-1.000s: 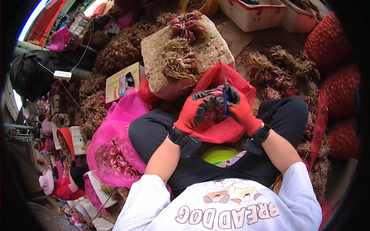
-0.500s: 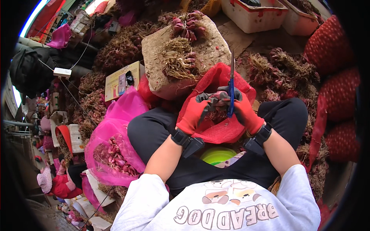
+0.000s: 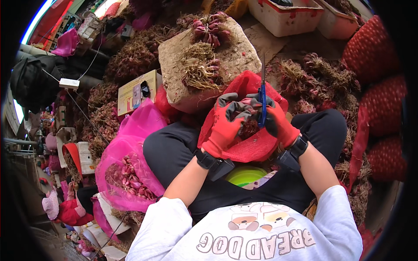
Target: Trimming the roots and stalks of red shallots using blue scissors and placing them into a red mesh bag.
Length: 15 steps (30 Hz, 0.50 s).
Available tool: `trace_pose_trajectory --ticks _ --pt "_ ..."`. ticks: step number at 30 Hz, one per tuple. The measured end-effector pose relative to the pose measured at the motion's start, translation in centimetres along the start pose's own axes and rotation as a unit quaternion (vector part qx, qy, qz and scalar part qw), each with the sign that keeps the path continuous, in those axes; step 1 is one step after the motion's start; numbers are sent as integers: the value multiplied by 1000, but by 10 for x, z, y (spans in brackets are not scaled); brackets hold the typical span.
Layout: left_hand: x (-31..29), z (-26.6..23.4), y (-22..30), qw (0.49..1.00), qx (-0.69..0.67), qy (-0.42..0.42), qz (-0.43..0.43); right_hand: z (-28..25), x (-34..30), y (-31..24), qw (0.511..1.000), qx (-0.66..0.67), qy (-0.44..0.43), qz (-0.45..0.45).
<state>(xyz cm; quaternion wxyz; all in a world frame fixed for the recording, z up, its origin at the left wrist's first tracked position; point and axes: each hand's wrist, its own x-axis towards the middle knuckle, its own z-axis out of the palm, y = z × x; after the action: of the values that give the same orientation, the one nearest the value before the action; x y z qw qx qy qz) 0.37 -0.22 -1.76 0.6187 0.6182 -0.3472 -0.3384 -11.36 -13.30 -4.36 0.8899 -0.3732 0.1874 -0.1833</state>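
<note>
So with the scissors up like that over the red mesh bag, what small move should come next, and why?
Probably bring the scissors down to the shallot bunch and snip. The right hand holds them blades-up, above the bunch, which the left hand grips over the red mesh bag on the lap. Whether the blades are open is too small to tell.

A market stall for sorting and trimming shallots

Heaps of rooty shallot bunches (image 3: 130, 56) fill the upper part of the frame, filled red mesh sacks (image 3: 376, 87) are stacked at the right edge, a pink net bag (image 3: 126, 169) of cleaned bulbs sits at lower left, and white crates (image 3: 287, 19) stand at the top.
</note>
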Motion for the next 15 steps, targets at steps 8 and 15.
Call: trace_pose_trajectory --ticks 8,15 --pt "0 2 16 840 477 -97 239 -6 -3 2 991 17 132 0" --pt "-2 -10 -10 940 336 -30 51 -22 3 1 997 69 41 -14"
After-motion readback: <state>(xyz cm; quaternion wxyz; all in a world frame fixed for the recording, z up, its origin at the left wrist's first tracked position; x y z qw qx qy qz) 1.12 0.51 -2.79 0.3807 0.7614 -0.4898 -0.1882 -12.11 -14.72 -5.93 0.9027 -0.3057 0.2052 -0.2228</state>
